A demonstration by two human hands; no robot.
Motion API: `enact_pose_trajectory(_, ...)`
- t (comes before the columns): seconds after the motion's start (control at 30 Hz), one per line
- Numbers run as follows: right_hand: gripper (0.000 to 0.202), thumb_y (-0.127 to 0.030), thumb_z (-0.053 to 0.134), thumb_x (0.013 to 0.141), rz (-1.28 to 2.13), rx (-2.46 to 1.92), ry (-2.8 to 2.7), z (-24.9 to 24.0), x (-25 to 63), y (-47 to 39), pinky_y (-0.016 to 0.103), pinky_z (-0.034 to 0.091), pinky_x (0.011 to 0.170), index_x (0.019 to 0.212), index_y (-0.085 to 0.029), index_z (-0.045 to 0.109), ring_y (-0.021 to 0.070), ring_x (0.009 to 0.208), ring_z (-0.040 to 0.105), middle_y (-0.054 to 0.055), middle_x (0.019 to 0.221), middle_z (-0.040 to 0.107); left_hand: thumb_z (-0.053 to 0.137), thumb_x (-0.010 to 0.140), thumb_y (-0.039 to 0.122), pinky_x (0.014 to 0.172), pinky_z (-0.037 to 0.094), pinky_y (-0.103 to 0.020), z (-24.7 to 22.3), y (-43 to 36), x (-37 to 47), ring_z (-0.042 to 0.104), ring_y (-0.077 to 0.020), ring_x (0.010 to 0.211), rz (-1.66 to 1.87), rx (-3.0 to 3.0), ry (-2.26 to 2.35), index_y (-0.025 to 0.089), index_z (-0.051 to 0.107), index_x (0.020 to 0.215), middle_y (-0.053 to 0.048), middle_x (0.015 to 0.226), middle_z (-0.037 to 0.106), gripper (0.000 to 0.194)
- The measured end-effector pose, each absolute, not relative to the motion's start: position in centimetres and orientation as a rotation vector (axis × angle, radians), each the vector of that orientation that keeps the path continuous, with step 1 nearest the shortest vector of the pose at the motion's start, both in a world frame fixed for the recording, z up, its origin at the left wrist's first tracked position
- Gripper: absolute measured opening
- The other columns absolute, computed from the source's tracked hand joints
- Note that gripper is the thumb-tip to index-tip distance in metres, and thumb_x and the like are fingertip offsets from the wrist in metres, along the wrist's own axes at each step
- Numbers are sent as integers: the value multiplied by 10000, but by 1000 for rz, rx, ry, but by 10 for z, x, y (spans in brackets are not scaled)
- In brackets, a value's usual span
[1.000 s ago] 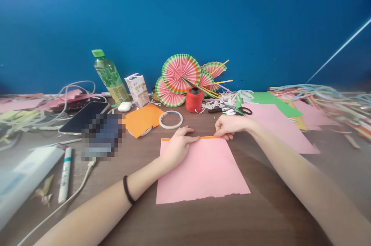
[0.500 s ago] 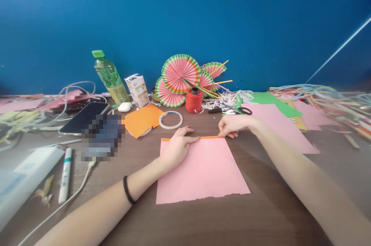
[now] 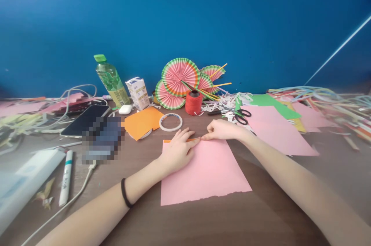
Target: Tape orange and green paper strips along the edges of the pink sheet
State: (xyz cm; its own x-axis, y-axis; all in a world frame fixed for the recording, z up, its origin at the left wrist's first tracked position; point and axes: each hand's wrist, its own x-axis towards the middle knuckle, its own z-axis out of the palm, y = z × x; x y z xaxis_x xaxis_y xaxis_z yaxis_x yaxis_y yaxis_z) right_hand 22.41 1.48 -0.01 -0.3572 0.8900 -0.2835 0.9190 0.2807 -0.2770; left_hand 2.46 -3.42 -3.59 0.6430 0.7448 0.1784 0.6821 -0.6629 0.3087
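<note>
A pink sheet of paper [image 3: 207,174] with a ragged near edge lies on the brown table before me. A narrow orange paper strip [image 3: 166,141] runs along its far edge, partly covered by both hands. My left hand [image 3: 180,151] is open, lying flat on the sheet's far left part with fingers stretched over the strip. Fingers curled, my right hand [image 3: 222,129] rests at the middle of that far edge, its fingertips touching it close to the left thumb. Anything inside the curled fingers is hidden.
Beyond the hands are a tape roll [image 3: 171,122], orange paper [image 3: 143,121], red thread spool [image 3: 193,103], pleated paper fans [image 3: 180,77] and scissors [image 3: 242,116]. More pink paper [image 3: 278,130] lies right; a phone [image 3: 85,120] and marker [image 3: 66,178] lie left.
My right hand has slid left along the sheet's far edge, from the right corner to beside my left thumb. The left hand stays on the sheet. The view has shifted slightly.
</note>
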Motion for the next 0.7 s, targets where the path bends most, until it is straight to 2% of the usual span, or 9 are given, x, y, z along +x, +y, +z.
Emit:
enact_pose_trajectory(0.1, 485, -642, 517, 613, -571, 1758, 2433, -1, 221, 14, 239, 216, 439, 487, -181, 437, 101, 478, 411, -15, 503, 474, 385, 811, 143, 1051, 170, -479, -34, -33, 21, 219, -248, 1299, 367, 2654, 1143, 240, 461, 1250, -75, 1365, 371, 455)
enact_pose_trajectory(0.27, 468, -631, 569, 565, -627, 1743, 2294, 1, 242, 25, 240, 222, 430, 486, -185, 453, 99, 448, 384, -21, 475, 445, 316, 880, 350, 1022, 159, -524, -31, -24, 10, 92, -290, 1325, 172, 2608, 1065, 353, 335, 1309, -43, 1455, 178, 430)
enact_pose_trajectory(0.43, 431, -596, 591, 560, -704, 1736, 2196, 2, 258, 32, 241, 222, 412, 497, -186, 474, 88, 413, 348, -27, 465, 419, 332, 865, 409, 1029, 128, -497, -17, -16, 2, 32, -300, 1325, -35, 2585, 1007, 313, 241, 1355, -75, 1466, 85, 507)
enact_pose_trajectory(0.53, 414, -580, 599, 558, -702, 1737, 2191, 4, 257, 32, 241, 231, 410, 503, -188, 477, 89, 416, 348, -28, 469, 423, 389, 849, 310, 1025, 187, -439, -2, -13, -4, 146, -285, 1317, -131, 2613, 962, 285, 313, 1333, -83, 1450, 171, 491)
enact_pose_trajectory(0.6, 413, -576, 597, 563, -700, 1739, 2188, 5, 255, 32, 240, 221, 407, 501, -190, 463, 89, 416, 344, -30, 464, 411, 407, 837, 270, 1004, 252, -384, 4, -11, -12, 252, -259, 1289, -131, 2631, 963, 295, 420, 1274, -67, 1425, 260, 437)
enact_pose_trajectory(0.7, 424, -582, 594, 563, -696, 1736, 2194, 4, 255, 32, 240, 209, 408, 497, -190, 448, 90, 425, 341, -32, 463, 393, 500, 783, 286, 939, 336, -321, 6, -9, -25, 437, -230, 1167, 99, 2684, 1109, 300, 655, 969, -21, 1329, 439, 243)
